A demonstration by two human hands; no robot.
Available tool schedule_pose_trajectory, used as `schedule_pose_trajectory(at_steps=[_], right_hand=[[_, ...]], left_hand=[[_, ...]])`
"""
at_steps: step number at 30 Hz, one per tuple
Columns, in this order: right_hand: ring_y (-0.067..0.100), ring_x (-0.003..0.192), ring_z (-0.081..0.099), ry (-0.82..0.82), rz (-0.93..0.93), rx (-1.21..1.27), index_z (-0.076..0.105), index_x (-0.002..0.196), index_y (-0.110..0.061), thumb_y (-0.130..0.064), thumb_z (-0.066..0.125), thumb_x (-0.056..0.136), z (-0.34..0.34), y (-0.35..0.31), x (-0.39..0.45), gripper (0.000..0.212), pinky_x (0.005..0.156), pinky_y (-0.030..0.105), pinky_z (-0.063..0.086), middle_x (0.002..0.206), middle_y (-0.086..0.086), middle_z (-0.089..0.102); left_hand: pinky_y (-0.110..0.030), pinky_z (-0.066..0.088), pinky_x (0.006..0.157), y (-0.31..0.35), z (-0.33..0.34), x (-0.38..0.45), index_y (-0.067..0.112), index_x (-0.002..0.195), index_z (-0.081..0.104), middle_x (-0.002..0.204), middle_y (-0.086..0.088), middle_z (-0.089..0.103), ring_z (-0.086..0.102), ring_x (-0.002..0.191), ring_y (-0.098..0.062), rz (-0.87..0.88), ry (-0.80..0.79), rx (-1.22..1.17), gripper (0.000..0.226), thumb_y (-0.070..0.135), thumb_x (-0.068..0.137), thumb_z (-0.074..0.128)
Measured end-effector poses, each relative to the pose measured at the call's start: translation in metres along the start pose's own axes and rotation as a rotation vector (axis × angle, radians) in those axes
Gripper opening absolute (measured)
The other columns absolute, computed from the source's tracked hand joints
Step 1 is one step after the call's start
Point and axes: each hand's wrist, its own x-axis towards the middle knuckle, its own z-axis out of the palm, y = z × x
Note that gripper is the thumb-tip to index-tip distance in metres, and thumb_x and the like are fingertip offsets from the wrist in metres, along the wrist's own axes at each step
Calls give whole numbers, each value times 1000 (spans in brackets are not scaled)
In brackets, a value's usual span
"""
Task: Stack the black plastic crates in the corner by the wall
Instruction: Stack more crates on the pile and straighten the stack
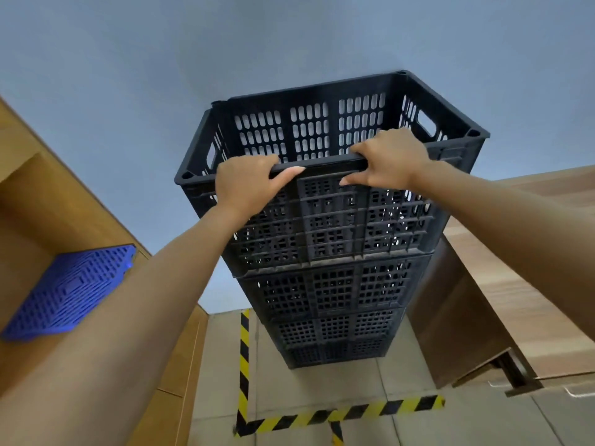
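A tall stack of several black slotted plastic crates [331,291] stands on the floor against the grey wall [161,91]. The top crate [325,220] is empty, its open mouth facing up. My left hand [246,185] grips the near rim of the top crate, fingers curled over the edge and thumb along the outside. My right hand [391,160] grips the same rim further right, fingers hooked inside and thumb pressed on the outer face.
Cardboard boxes [48,201] rise on the left, with a blue plastic grid panel [69,292] lying on them. More cardboard and wood-coloured boxes [515,284] stand at the right. Yellow-and-black hazard tape [244,365] marks the tiled floor in front of the stack.
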Motion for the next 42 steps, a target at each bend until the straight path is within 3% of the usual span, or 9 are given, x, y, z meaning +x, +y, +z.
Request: schedule_pose_trajectory(at_steps=[5, 11, 17, 21, 24, 26, 32, 37, 42], right_hand=[[4, 37, 33, 13, -21, -8, 65, 76, -22, -76, 47, 76, 3, 14, 4, 57, 45, 16, 18, 41, -13, 37], [21, 53, 52, -33, 4, -29, 58, 94, -21, -76, 49, 77, 7, 13, -1, 58, 53, 28, 42, 55, -4, 50], [24, 75, 61, -28, 166, -5, 51, 99, -19, -66, 64, 76, 2, -8, -15, 53, 68, 34, 41, 77, -2, 60], [28, 108, 55, -130, 216, 119, 47, 117, -20, -54, 68, 79, -7, -14, -25, 55, 99, 48, 39, 115, 3, 61], [30, 129, 42, -199, 138, 107, 33, 142, -19, -52, 63, 84, -15, -13, -42, 73, 112, 48, 27, 139, 8, 47], [29, 137, 34, -211, 122, 104, 25, 149, -19, -47, 60, 88, -25, -12, -53, 76, 116, 46, 22, 148, 8, 39], [29, 141, 31, -387, 107, 5, 12, 155, -15, -43, 55, 93, -64, -18, -60, 80, 111, 46, 36, 158, 6, 26], [27, 141, 34, -470, 107, -67, 10, 155, -19, -43, 51, 95, -78, -27, -67, 77, 102, 44, 45, 162, 1, 16], [25, 141, 34, -488, 78, -89, 11, 155, -20, -45, 51, 94, -82, -16, -70, 77, 99, 43, 45, 160, 1, 21]], left_hand=[[-33, 49, 45, 10, 2, 5, 22, 65, 54, 53, 5, 53, 52, 46, -14, -18, -27, 20, 71, 79, 89, 19], [-32, 49, 46, 10, -1, 1, 23, 65, 51, 52, 6, 51, 50, 45, -13, -9, -44, 34, 71, 79, 89, 16], [-29, 43, 49, 14, -11, -7, 21, 72, 47, 56, 6, 50, 51, 49, -15, 2, -124, 11, 66, 77, 90, 20], [-44, 53, 75, 19, -21, -9, 16, 109, 55, 78, 1, 61, 63, 75, -24, -90, -247, -34, 70, 75, 92, 21], [-53, 46, 95, 23, -30, -14, 16, 132, 46, 119, -7, 63, 58, 110, -31, -100, -341, -35, 67, 67, 96, 22], [-53, 41, 100, 24, -37, -21, 18, 136, 42, 129, -8, 57, 53, 119, -30, -46, -347, -35, 60, 61, 98, 25], [-49, 41, 104, 22, -68, -34, 20, 151, 27, 149, -6, 40, 41, 133, -28, 48, -424, -65, 58, 46, 100, 40], [-53, 27, 116, 24, -88, -40, 20, 157, 9, 163, -6, 12, 15, 149, -27, 79, -626, -66, 72, 44, 99, 44], [-51, 34, 112, 33, -102, -29, 19, 156, 11, 160, -7, 25, 32, 143, -28, 66, -641, -60, 70, 44, 99, 44]])
